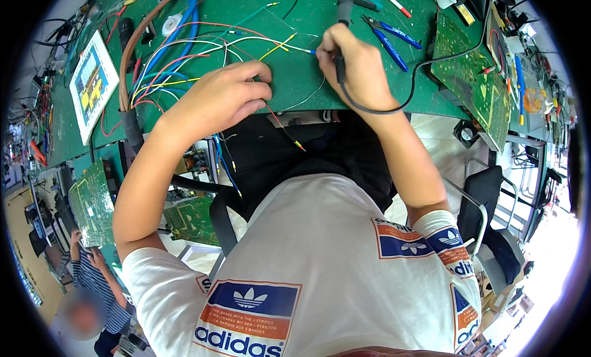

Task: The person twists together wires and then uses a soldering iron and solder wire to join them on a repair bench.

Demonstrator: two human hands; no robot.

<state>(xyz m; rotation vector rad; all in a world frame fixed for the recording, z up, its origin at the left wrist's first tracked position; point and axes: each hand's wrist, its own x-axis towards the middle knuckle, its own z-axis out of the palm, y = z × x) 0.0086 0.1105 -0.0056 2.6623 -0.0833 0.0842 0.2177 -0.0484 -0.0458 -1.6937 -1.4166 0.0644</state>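
My left hand is closed over the near edge of the green table, fingers curled in. A red wire comes out at its fingertips and hangs past the edge, turning black toward a yellow end. What lies inside the fingers is hidden. My right hand grips a black, corded soldering iron, held upright; its tip is not in view. At that hand's fingertips, a white wire ends in a blue sleeve. More loose wires fan out from a thick brown cable left of my left hand.
Blue-handled cutters lie right of my right hand. The iron's cord loops past my right wrist. A large green circuit board overhangs the right edge. A white picture card stands at left. Another person is at lower left.
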